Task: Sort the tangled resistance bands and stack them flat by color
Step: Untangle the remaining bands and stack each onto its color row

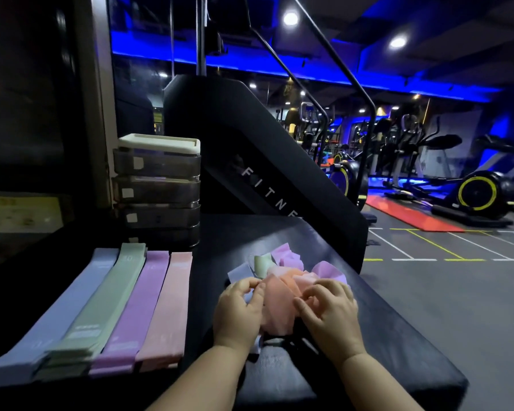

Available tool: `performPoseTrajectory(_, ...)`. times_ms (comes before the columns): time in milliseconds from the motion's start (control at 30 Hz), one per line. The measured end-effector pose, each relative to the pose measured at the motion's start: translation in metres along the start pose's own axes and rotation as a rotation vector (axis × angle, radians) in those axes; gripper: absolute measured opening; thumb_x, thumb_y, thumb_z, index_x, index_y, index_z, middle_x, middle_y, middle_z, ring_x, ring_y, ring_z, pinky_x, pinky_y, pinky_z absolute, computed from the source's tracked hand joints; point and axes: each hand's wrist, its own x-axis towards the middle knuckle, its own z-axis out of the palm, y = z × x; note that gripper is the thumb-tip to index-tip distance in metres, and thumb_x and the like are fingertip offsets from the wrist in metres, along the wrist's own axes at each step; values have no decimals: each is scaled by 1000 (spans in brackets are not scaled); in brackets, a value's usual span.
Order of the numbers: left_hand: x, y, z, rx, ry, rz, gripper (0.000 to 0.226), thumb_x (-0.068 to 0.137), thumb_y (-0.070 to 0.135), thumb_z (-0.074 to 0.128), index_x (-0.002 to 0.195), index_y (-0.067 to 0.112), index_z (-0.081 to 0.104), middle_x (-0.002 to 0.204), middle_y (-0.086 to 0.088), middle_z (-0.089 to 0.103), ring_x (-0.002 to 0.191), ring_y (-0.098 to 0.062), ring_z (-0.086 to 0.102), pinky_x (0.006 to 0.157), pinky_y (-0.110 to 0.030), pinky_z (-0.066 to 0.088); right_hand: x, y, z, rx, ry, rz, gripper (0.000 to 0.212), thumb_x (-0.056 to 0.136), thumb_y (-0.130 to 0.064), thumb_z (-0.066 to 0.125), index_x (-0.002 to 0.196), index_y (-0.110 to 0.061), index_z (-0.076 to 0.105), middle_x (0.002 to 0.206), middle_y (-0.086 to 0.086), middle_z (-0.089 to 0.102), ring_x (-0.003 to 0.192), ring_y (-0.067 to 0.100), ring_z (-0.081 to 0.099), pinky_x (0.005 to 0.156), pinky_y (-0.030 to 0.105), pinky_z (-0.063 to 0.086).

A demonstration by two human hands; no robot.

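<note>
Left grip (239,310) is curled round the near-left edge of the tangled bands (282,271), your thumb lying against a peach fold. Your right grip (330,312) pinches a fold of the same heap from the other side, fingers bent.

At the far left of the black padded counter (392,345) you have four flat stacks lying side by side with their edges touching: the blue-grey stack (69,307), the green stack (101,301), the purple stack (134,304) and the pink stack (165,304). Behind them stands a drawer unit (158,188) of smoky drawers with a white top.

The tangle sits mid-counter, apart from the pink stack, with blue-grey, green, lilac, pink and peach loops mixed together. Beyond it rises a black machine panel (264,149) with pale lettering. To your right, across the lined gym floor (445,292), lie a red mat (410,215) and an exercise bike (481,194).
</note>
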Motion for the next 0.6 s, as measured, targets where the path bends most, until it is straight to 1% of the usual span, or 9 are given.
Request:
performPoseTrajectory(33,1,2,-1,-31,4,-12,17,90,22,66,77,32,63,78,14,65,76,-3,61,71,-21,45,0,1,0,23,2,13,36,74,-62,51,70,-29,65,90,-15,56,94,22,54,81,41,44)
performPoseTrajectory(67,2,2,-2,-62,10,-30,21,92,22,64,75,33,60,75,12,66,70,-1,61,67,-18,45,0,2,0,49,0,28,35,74,-61,50,69,-29,63,89,-16,54,93,22,53,82,42,44)
performPoseTrajectory(100,4,1,-2,-81,19,-58,22,93,23,63,73,32,59,72,10,66,67,-3,60,67,-20,47,0,4,0,71,-2,43,35,74,-61,49,68,-29,62,88,-17,53,92,21,52,82,43,44)
performPoseTrajectory(167,9,-6,-2,-127,48,-113,18,94,25,59,76,26,61,72,3,67,70,-20,61,70,-34,50,3,5,-3,121,-11,73,31,73,-61,47,67,-32,57,84,-16,55,90,20,51,82,43,44)
performPoseTrajectory(233,11,-11,-3,-191,88,-142,15,94,25,58,81,20,62,73,-1,67,73,-27,62,69,-40,51,3,6,-8,177,-9,96,29,73,-61,47,65,-35,53,74,-15,57,84,16,51,78,41,44)
performPoseTrajectory(333,10,-10,-6,-271,119,-144,14,97,21,55,85,17,61,77,-1,67,70,-17,61,64,-28,49,2,7,-15,233,-14,111,32,70,-61,51,64,-31,58,66,-11,58,79,15,53,73,36,41)
performPoseTrajectory(400,8,-7,-8,-345,122,-146,15,98,19,54,84,17,60,77,-1,66,65,-10,62,60,-21,49,1,6,-18,245,-50,141,28,69,-58,59,62,-31,59,65,-11,60,80,11,54,73,35,42)
performPoseTrajectory(500,7,-6,-10,-412,118,-128,15,97,23,55,85,21,63,78,-3,69,71,-18,64,68,-35,53,4,5,-20,250,-45,157,34,67,-62,57,57,-29,57,65,-12,61,80,2,53,76,40,45)
performPoseTrajectory(600,4,-1,-11,-429,109,-98,9,94,22,60,86,20,63,75,4,69,67,-12,64,69,-36,54,6,-3,-24,221,2,139,40,67,-66,51,58,-29,59,70,-16,62,82,1,52,80,39,44)
